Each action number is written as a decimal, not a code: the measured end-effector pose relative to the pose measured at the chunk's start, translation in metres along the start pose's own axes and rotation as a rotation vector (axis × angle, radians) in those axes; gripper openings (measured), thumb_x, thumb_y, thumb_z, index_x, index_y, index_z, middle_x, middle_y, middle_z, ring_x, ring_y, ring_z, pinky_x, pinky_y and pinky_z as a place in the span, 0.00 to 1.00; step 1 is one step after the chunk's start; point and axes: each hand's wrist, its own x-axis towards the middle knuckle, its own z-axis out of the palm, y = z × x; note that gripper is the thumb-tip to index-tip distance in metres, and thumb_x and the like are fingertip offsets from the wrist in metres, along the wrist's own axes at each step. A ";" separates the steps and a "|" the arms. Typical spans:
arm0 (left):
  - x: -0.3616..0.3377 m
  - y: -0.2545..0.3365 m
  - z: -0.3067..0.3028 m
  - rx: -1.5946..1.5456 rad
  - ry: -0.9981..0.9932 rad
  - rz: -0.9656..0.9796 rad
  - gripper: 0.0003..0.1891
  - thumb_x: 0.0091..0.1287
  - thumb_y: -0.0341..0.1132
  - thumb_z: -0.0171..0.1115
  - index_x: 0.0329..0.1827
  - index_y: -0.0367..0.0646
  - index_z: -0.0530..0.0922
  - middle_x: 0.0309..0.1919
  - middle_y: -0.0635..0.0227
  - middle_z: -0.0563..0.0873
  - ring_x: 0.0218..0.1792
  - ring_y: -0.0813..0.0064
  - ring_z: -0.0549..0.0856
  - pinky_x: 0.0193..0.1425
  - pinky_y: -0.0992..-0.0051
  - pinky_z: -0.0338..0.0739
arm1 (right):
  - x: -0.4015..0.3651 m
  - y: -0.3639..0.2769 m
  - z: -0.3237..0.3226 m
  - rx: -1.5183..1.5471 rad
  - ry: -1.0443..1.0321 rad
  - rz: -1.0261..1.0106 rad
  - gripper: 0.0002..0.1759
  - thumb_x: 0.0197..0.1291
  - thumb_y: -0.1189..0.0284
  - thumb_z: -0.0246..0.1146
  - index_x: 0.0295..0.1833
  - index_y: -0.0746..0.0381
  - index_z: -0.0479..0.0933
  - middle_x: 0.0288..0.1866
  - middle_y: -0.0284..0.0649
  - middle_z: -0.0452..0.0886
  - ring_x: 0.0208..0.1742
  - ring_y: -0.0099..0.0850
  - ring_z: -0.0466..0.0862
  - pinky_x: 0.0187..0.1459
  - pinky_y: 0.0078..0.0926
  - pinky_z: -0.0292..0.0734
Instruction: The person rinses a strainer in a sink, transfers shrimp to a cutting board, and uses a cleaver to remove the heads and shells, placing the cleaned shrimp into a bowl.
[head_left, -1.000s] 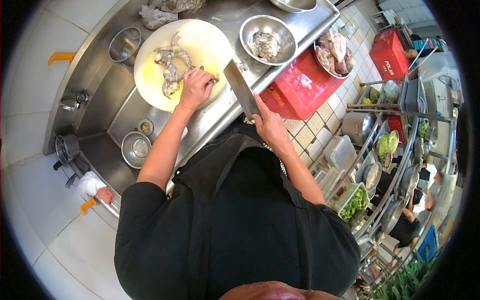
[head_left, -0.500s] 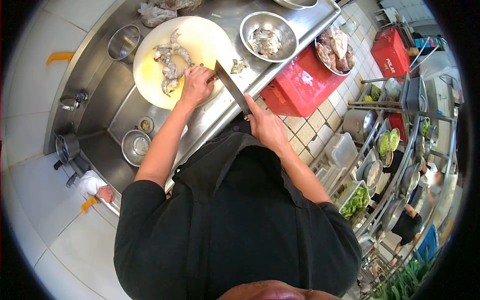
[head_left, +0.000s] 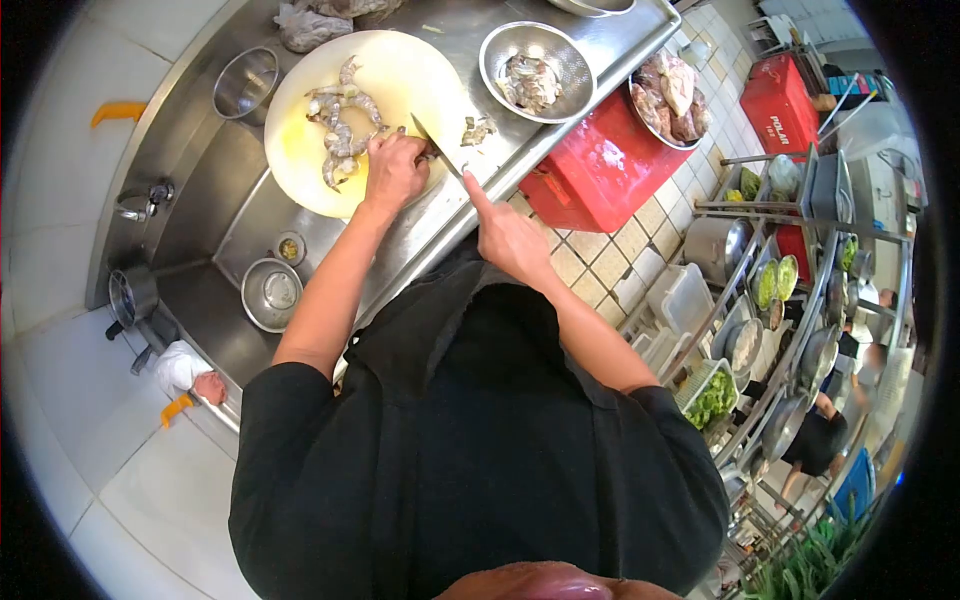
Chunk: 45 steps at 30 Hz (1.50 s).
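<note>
On the round cutting board (head_left: 300, 185), my left hand (head_left: 397, 170) is closed, its fingertips pressing a shrimp that they mostly cover. My right hand (head_left: 512, 238) grips a knife (head_left: 437, 144), index finger stretched along the back of the blade. The blade's tip end lies right by my left fingertips, over the board's right part. Several grey unpeeled shrimp (head_left: 343, 140) lie in a cluster left of my left hand. A small pile of shrimp scraps (head_left: 478, 130) sits at the board's right edge.
A perforated steel bowl (head_left: 490, 75) with shrimp pieces stands on the steel counter. Beyond the counter's edge, a bowl of raw meat (head_left: 672, 100) rests on a red cooler (head_left: 575, 175). Left are a sink (head_left: 195, 290) and a steel bowl (head_left: 270, 295). Shelves hold food at right.
My right hand has moved a little left and down, its index finger now extended along the blade. The knife has turned and its tip shifted left. My left hand stays nearly in place.
</note>
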 end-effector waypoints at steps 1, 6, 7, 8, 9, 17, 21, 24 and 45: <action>0.001 0.002 -0.001 0.004 -0.003 0.006 0.09 0.55 0.29 0.69 0.40 0.45 0.87 0.39 0.66 0.90 0.49 0.63 0.85 0.61 0.59 0.68 | 0.005 0.003 0.000 0.025 0.001 0.014 0.42 0.65 0.76 0.56 0.86 0.48 0.59 0.37 0.57 0.86 0.36 0.54 0.88 0.41 0.55 0.83; -0.003 -0.002 -0.025 -0.256 0.150 -0.212 0.08 0.57 0.26 0.68 0.40 0.43 0.86 0.36 0.64 0.88 0.42 0.63 0.87 0.53 0.59 0.76 | 0.009 0.033 -0.009 0.241 0.065 0.118 0.38 0.69 0.73 0.58 0.84 0.49 0.62 0.41 0.62 0.87 0.43 0.59 0.87 0.47 0.60 0.80; -0.004 -0.004 -0.031 -0.315 0.207 -0.237 0.11 0.60 0.24 0.70 0.46 0.40 0.86 0.37 0.62 0.88 0.38 0.66 0.87 0.48 0.65 0.82 | 0.003 0.037 -0.012 0.209 0.144 0.101 0.35 0.71 0.71 0.56 0.84 0.50 0.62 0.40 0.59 0.87 0.42 0.59 0.88 0.47 0.60 0.81; -0.003 -0.005 -0.034 -0.362 0.239 -0.286 0.12 0.61 0.24 0.71 0.49 0.40 0.86 0.38 0.62 0.88 0.39 0.67 0.87 0.48 0.66 0.82 | 0.000 0.040 -0.014 0.170 0.148 0.154 0.35 0.71 0.71 0.57 0.84 0.50 0.63 0.40 0.59 0.87 0.42 0.59 0.88 0.47 0.60 0.81; 0.000 -0.005 -0.038 -0.408 0.271 -0.334 0.14 0.62 0.24 0.71 0.51 0.39 0.86 0.40 0.61 0.89 0.40 0.69 0.87 0.49 0.68 0.83 | -0.001 0.042 -0.016 0.132 0.154 0.206 0.35 0.71 0.71 0.57 0.84 0.50 0.63 0.40 0.59 0.87 0.42 0.59 0.88 0.46 0.59 0.81; 0.069 -0.007 -0.033 -0.712 0.342 -0.445 0.19 0.69 0.25 0.70 0.64 0.37 0.82 0.44 0.74 0.81 0.46 0.83 0.80 0.49 0.79 0.80 | -0.008 0.036 -0.005 0.223 0.199 0.161 0.38 0.69 0.71 0.64 0.83 0.47 0.64 0.39 0.57 0.87 0.41 0.58 0.87 0.46 0.59 0.81; 0.123 0.024 -0.023 -0.971 0.404 -0.402 0.20 0.68 0.24 0.69 0.64 0.36 0.82 0.44 0.73 0.81 0.44 0.82 0.80 0.51 0.79 0.81 | -0.005 0.035 -0.009 0.230 0.131 0.163 0.37 0.70 0.70 0.62 0.83 0.48 0.63 0.43 0.60 0.87 0.45 0.60 0.87 0.49 0.59 0.81; 0.156 0.063 -0.003 -0.989 0.394 -0.319 0.23 0.64 0.22 0.72 0.64 0.40 0.83 0.45 0.74 0.82 0.45 0.82 0.81 0.53 0.79 0.81 | -0.001 0.035 -0.016 0.237 0.050 0.215 0.37 0.71 0.70 0.61 0.84 0.46 0.62 0.46 0.63 0.86 0.48 0.62 0.86 0.52 0.60 0.80; 0.049 -0.013 -0.022 -0.288 0.136 -0.313 0.10 0.69 0.36 0.67 0.44 0.39 0.90 0.43 0.56 0.92 0.48 0.55 0.90 0.57 0.61 0.82 | -0.033 0.037 -0.014 0.442 0.075 0.339 0.21 0.65 0.69 0.68 0.64 0.54 0.85 0.41 0.58 0.88 0.36 0.51 0.89 0.43 0.43 0.83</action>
